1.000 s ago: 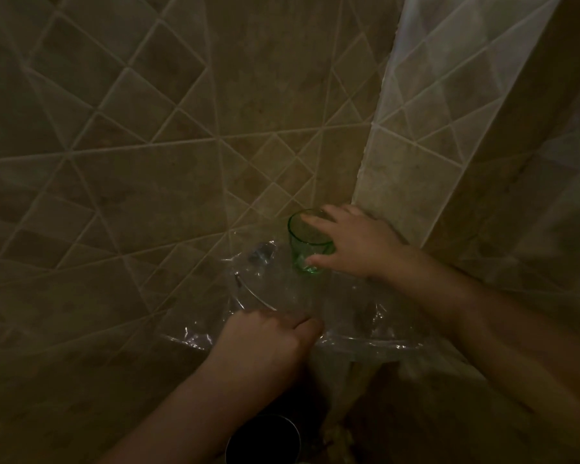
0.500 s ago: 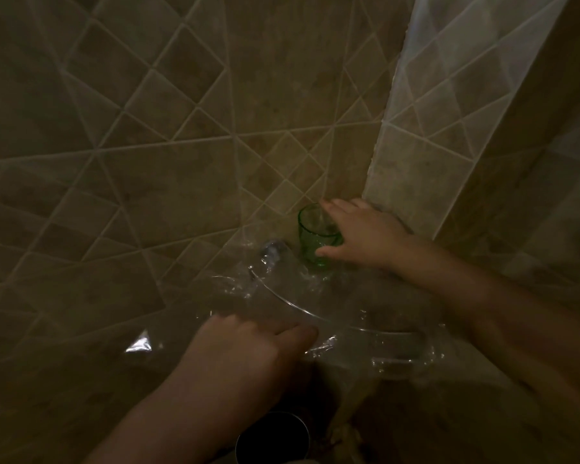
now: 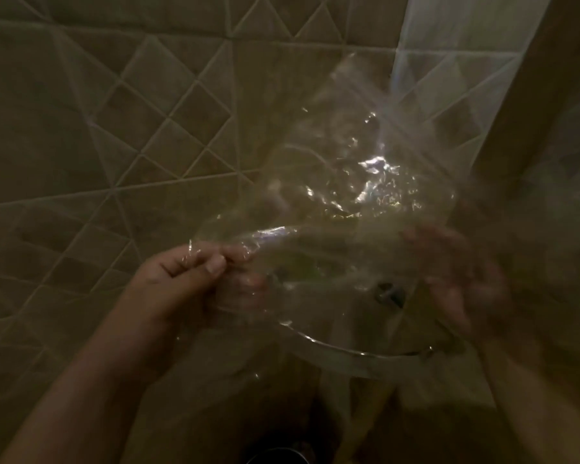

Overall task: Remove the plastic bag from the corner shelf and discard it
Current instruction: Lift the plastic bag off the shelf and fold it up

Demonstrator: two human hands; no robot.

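Your left hand [image 3: 188, 279] is closed on the plastic bag [image 3: 342, 182], thumb and fingertips pinching its lower left edge, with the forearm running down toward the bottom left corner of the view. From that pinch the clear film spreads up and to the right, raised in front of the tiled wall [image 3: 98, 128] and crinkled so that bright glints show across its middle. Your right hand [image 3: 456, 279] sits at the bag's right side, seen only through the film and smeared by motion blur; its fingers look spread, but you cannot tell from this view whether it grips the plastic or merely lies behind it. Below the bag, between your two hands, the curved front rim of the corner shelf [image 3: 359, 351] catches a thin line of light, and the lower fringe of the film hangs just above or against it; the blur makes contact impossible to judge. A small dark fitting [image 3: 390, 294] shows on the shelf through the plastic, near your right hand. Faint greenish patches show through the film above the shelf, too vague to name. Past the shelf the wall corner rises, with a paler lit strip of tile [image 3: 449, 35] on its right side. At the bottom edge, a dark round rim [image 3: 275, 455] is barely visible.
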